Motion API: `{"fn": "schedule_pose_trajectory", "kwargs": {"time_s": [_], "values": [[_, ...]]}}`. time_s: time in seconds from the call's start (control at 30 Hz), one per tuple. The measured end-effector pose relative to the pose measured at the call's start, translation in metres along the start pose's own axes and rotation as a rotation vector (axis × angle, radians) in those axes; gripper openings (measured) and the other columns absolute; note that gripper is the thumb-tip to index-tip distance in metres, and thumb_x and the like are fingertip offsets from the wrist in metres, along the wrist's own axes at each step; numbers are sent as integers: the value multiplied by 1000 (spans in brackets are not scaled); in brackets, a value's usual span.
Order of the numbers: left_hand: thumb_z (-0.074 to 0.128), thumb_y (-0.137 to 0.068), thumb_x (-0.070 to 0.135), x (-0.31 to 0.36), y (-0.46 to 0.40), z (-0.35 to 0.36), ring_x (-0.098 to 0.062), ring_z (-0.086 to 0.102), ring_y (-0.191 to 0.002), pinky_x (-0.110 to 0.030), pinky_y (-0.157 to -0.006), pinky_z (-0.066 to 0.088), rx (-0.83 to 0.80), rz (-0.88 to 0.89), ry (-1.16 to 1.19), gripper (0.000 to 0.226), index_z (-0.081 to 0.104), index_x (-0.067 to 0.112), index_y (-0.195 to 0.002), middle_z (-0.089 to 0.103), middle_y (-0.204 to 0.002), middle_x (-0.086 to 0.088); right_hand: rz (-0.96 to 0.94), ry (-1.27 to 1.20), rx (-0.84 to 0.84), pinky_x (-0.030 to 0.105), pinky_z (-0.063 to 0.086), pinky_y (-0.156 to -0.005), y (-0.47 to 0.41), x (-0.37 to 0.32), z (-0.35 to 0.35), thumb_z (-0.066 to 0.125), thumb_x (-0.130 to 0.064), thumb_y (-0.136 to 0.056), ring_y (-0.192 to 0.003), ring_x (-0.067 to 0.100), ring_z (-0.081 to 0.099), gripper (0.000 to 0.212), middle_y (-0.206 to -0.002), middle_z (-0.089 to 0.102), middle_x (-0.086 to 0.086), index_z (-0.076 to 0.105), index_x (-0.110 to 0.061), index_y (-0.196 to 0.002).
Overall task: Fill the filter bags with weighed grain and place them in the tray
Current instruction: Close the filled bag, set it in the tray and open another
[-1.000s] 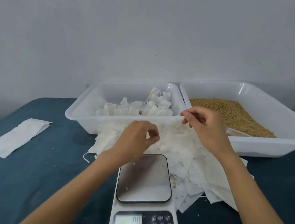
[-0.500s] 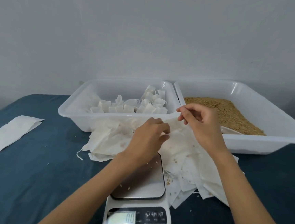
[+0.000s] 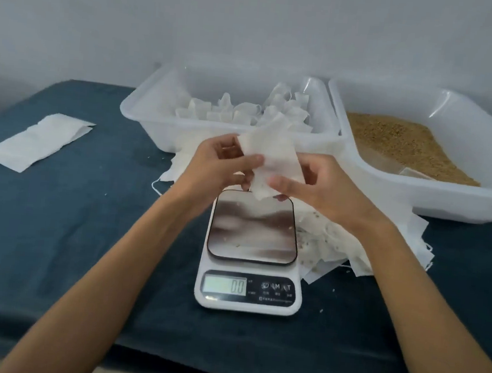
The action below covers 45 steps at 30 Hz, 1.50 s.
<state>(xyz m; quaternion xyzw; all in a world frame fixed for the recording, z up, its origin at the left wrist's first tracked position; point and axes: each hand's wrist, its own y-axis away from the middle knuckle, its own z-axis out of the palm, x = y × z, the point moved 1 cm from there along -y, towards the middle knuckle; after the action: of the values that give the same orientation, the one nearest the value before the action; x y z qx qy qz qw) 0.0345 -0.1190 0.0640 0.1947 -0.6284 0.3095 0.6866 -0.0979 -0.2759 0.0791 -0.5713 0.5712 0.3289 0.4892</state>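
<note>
I hold one empty white filter bag (image 3: 271,153) in the air above the back edge of the scale (image 3: 251,252). My left hand (image 3: 220,163) pinches its left edge and my right hand (image 3: 313,183) pinches its lower right part. The scale's steel plate is bare apart from a few grains, and its display reads 0.0. Behind the hands, the left tray (image 3: 144,109) holds several filled bags. The right tray (image 3: 475,203) holds brown grain (image 3: 403,143) and a scoop (image 3: 415,173). A pile of empty bags (image 3: 344,242) lies right of the scale.
A flat stack of white bags (image 3: 37,141) lies on the dark blue tablecloth (image 3: 71,230) at the left. Loose grains dot the cloth near the scale. A plain grey wall stands behind the trays. The table's front edge runs along the bottom.
Both hands have lifted a single bag off the pile and brought it up over the scale. The view has shifted, so the trays and scale sit further right.
</note>
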Motion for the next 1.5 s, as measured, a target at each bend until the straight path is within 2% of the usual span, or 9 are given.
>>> {"fn": "schedule_pose_trajectory", "kwargs": {"time_s": [0.37,0.47,0.57,0.7,0.87,1.0,1.1,1.27,1.5], "values": [[78,-91,14,-12,10,-19,-15,50,-58,-25,-45,42,-50,-9,-150,7,74,9,-87,61,-80,-12,96,-34,140,28,59,-66,-9,13,-10,70,-7,-93,-60,14,61,5,-68,62,7,72,-2,-92],[77,-90,11,-12,12,-15,-12,44,-51,-24,-44,37,-74,2,-153,7,74,6,-91,59,-70,-4,91,-35,139,27,59,-65,-8,10,-10,71,-14,-93,-61,18,59,19,-74,60,18,70,5,-94],[82,-86,6,-11,15,-10,-14,54,-62,-28,-55,49,92,69,-260,31,63,6,-110,64,-91,-10,75,-45,161,32,60,-65,-8,8,-7,74,-26,-88,-59,18,60,47,-77,56,24,60,18,-95],[86,-83,17,-3,15,5,-10,55,-75,-28,-68,46,211,364,-374,29,58,18,-93,60,-87,6,44,7,235,42,58,-63,-9,6,-6,81,-34,-77,-52,21,60,44,-60,58,11,52,0,-71],[88,-83,20,6,0,37,-13,67,-67,-23,-63,50,-125,223,-501,29,66,0,-85,71,-78,-7,-48,-176,265,26,56,-62,-6,2,-9,77,-23,-85,-55,11,61,25,-60,62,-7,56,-12,-78],[74,-95,7,13,-9,35,-18,63,-65,-29,-62,55,-124,187,-308,16,68,-5,-88,68,-74,-4,-135,-228,351,39,58,-78,-4,-3,-14,74,-9,-90,-72,28,63,19,-78,61,11,57,-7,-98],[62,-102,3,8,-5,31,-24,61,-67,-34,-65,55,-27,122,-118,20,65,1,-82,66,-77,-8,-274,-38,455,34,57,-72,-5,-6,-10,69,-4,-94,-70,27,62,20,-74,50,4,51,-13,-95],[56,-103,1,6,-3,31,-21,59,-66,-34,-64,53,78,176,-69,22,64,3,-83,63,-76,-7,-327,223,392,29,54,-74,-3,-5,-1,61,-6,-100,-75,17,65,14,-82,67,-5,72,-13,-103],[72,-96,6,2,-1,31,-21,69,-77,-32,-73,58,-106,214,-103,9,69,0,-91,74,-83,-13,-261,-39,339,25,52,-67,0,-10,-4,64,-1,-97,-64,17,61,11,-75,69,3,55,-7,-97]]}}
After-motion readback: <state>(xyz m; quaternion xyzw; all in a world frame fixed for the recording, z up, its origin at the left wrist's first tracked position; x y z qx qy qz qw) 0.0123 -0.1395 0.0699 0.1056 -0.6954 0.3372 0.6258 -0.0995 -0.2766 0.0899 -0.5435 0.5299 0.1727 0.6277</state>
